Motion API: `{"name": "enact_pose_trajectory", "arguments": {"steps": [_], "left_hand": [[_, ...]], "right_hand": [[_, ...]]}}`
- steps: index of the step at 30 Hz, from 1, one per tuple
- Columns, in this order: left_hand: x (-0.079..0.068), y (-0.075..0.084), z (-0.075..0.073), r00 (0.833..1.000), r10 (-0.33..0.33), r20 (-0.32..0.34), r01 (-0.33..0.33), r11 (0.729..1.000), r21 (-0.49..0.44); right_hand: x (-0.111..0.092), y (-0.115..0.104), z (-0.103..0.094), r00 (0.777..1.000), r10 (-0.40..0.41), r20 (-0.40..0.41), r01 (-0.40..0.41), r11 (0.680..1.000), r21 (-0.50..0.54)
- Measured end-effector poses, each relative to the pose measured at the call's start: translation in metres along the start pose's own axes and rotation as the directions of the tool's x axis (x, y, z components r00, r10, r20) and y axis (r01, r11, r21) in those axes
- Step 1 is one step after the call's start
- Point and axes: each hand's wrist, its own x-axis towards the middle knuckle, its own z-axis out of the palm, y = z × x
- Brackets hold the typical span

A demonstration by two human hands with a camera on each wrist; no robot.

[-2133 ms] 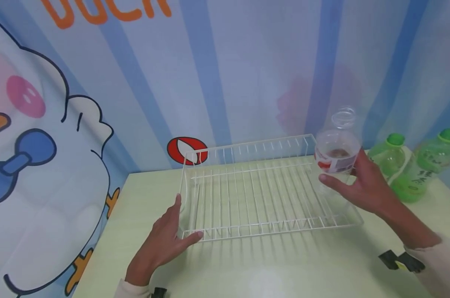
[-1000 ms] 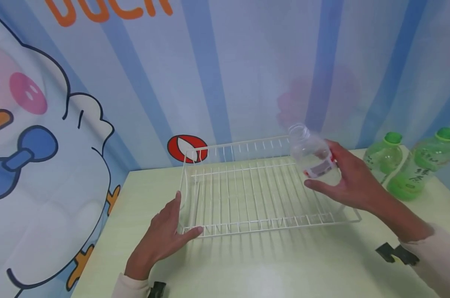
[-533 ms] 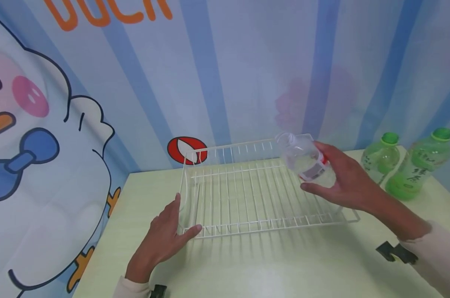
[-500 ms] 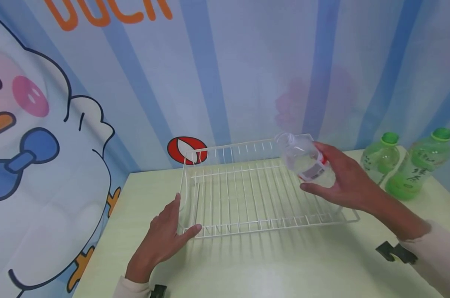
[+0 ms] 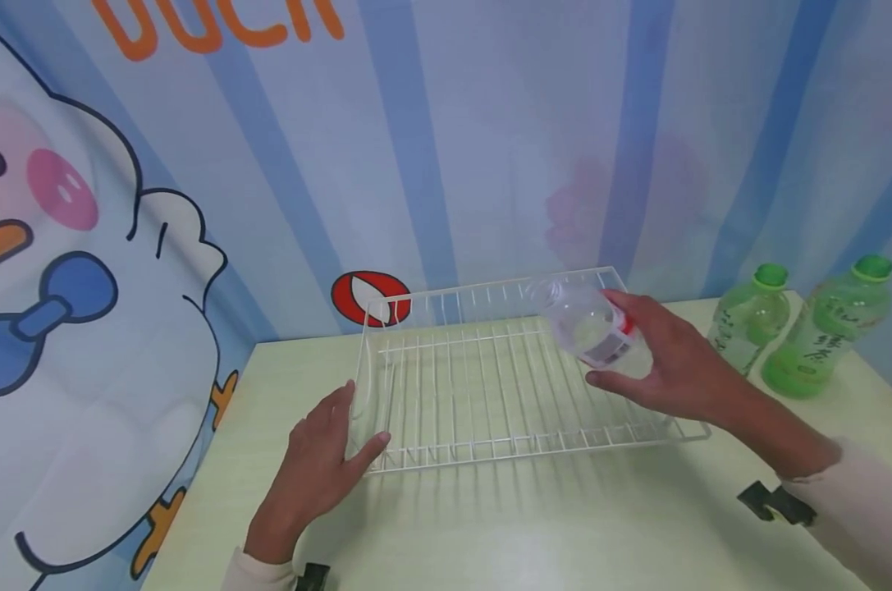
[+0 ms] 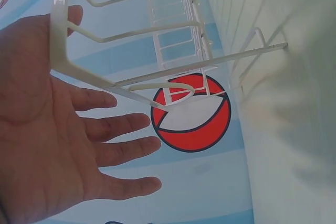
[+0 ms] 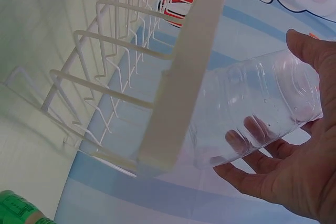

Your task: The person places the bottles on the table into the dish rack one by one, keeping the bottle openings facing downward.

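In the head view, my right hand grips a clear plastic bottle with a red and white label. The bottle tilts, its neck toward the back left, above the right part of a white wire rack. In the right wrist view, thumb and fingers wrap the lower part of the bottle beyond a rack bar. My left hand is at the rack's left end, fingers extended. Its thumb lies by the rack frame in the left wrist view; whether it touches is unclear.
Two green-capped bottles stand on the table to the right: a smaller-looking green bottle and a green bottle beside it. Behind the pale table rises a blue striped wall with cartoon prints.
My right hand has carried the bottle left over the rack and tipped it from upright to tilted. The left hand has drawn back slightly to the left at the rack's end.
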Motion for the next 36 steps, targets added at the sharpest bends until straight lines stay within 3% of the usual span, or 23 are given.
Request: {"name": "enact_pose_trajectory", "arguments": {"steps": [23,36], "left_hand": [[0.004,0.017,-0.003,0.993,0.086,-0.078,-0.087,0.996,-0.007],[0.013,0.038,0.000,0.994,0.063,-0.089,-0.078,0.982,-0.175]], "right_hand": [[0.003,-0.001,0.015,0.997,-0.082,-0.001,0.081,0.994,-0.067],[0.003,-0.004,0.018,0.992,-0.127,0.003,0.127,0.986,-0.107]]}}
